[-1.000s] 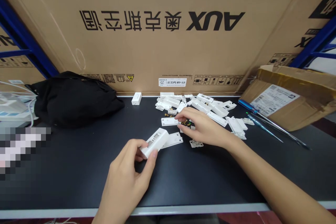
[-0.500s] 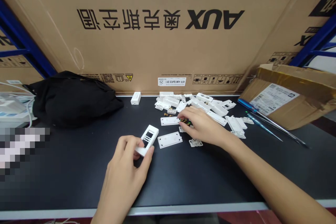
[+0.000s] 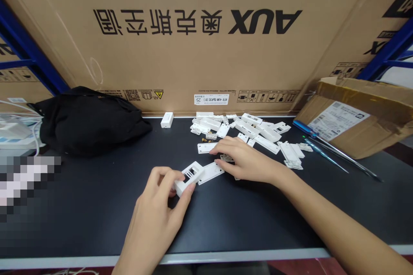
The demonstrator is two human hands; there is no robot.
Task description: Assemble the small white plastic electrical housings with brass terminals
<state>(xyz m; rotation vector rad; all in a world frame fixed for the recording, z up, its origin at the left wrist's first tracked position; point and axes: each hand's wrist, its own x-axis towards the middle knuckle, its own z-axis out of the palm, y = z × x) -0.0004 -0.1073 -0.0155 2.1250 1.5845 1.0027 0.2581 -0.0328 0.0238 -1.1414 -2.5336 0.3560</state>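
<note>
My left hand (image 3: 159,210) is closed on a white plastic housing (image 3: 189,176) with rectangular openings, held just above the black tabletop (image 3: 97,206). A flat white cover plate (image 3: 211,172) lies right beside the housing. My right hand (image 3: 245,161) rests palm down over small parts just right of that plate, fingers curled on something I cannot make out. Another white plate (image 3: 206,148) lies just beyond its fingertips.
A pile of white plastic parts (image 3: 258,131) lies behind the right hand, with a lone white block (image 3: 167,120) to its left. A black bag (image 3: 87,120) sits at left, an open cardboard box (image 3: 358,116) and blue-handled screwdrivers (image 3: 322,146) at right. A large carton (image 3: 206,38) walls the back.
My right hand has drawn back from the small dark-and-gold parts toward the cover plate near me. The left hand has turned the housing and brought it closer to that plate.
</note>
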